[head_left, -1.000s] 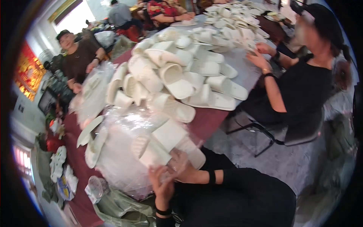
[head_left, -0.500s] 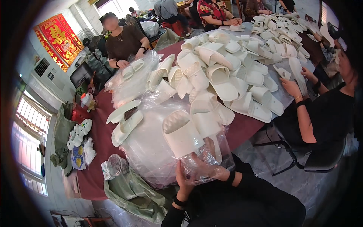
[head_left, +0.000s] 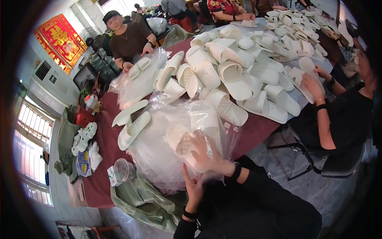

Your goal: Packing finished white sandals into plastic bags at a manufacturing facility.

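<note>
Cream-white open-toe slide slippers (head_left: 206,117), a pair, lying side by side in front of the person on a layer of clear plastic bags (head_left: 157,165) on the maroon tablecloth (head_left: 101,149). Wide plain straps, soft matte surface; bumpy texture shows on the left one's footbed. Glossy film with white glare covers part of them.

Right hand (head_left: 205,153) lies over the left slipper, fingers spread; cannot tell if it grips anything. Left hand (head_left: 193,191) is at the near edge of the plastic, index finger pointing up; whether it pinches film is unclear.

Right hand hides much of the left slipper, which blurs into the plastic; its near end is hard to make out. Can't tell exactly which film layer is over or under the hand. Slipper pile (head_left: 238,75) behind overlaps itself, many shapes part-hidden. Co-worker at right (head_left: 338,115) cut by the dark fisheye rim.
</note>
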### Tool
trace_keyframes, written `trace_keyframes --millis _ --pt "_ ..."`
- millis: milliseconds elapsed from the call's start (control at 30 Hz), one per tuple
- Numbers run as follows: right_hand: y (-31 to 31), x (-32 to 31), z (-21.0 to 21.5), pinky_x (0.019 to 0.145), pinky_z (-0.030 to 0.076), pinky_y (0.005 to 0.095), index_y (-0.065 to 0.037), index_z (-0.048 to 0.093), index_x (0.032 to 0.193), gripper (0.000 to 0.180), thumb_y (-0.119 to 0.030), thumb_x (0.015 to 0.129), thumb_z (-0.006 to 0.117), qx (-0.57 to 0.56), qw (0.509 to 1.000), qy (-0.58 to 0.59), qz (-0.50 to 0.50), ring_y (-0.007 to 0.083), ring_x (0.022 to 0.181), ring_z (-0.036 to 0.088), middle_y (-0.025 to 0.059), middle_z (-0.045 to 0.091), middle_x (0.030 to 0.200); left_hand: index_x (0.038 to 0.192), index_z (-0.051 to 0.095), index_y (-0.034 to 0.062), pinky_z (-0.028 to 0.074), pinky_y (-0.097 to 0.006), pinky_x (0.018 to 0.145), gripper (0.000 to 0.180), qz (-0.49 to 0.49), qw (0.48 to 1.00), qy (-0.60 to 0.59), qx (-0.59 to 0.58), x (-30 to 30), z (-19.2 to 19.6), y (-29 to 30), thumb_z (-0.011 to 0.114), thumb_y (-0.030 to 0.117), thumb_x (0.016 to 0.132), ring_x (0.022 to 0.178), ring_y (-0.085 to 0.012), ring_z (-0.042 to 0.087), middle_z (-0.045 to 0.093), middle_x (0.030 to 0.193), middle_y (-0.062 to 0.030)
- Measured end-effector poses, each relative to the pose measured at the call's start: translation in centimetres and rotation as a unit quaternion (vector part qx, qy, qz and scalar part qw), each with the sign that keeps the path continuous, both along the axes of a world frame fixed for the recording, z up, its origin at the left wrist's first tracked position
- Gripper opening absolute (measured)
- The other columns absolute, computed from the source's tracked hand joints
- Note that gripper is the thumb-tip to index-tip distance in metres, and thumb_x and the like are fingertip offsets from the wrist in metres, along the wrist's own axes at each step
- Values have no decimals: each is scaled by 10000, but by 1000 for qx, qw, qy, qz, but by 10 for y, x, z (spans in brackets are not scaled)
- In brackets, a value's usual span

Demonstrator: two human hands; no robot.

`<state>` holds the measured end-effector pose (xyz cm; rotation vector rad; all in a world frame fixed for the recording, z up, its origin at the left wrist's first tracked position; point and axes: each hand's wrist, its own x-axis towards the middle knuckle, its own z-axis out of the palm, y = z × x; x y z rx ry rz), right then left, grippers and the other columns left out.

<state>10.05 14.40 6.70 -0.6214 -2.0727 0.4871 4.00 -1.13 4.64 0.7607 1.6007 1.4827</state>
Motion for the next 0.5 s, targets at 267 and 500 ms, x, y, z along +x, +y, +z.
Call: trace_keyframes --millis 267,500 --pt "-63 92 44 908 410 483 -5 570 1165 456 -186 760 676 1 960 4 281 415 1018 557 205 543 1204 1423 285 28 431 -169 634 551 175 977 8 122 -14 37 9 500 -4 916 722 -58 554 622 837 -18" --pt "-50 85 62 997 290 571 50 337 1322 922 -361 648 813 76 997 32 13 407 1177 455 262 490 1216 1196 536 22 464 -229 745 256 197 968 67 141 -9 58 -7 434 31 961 866 -120 584 630 987 -77"
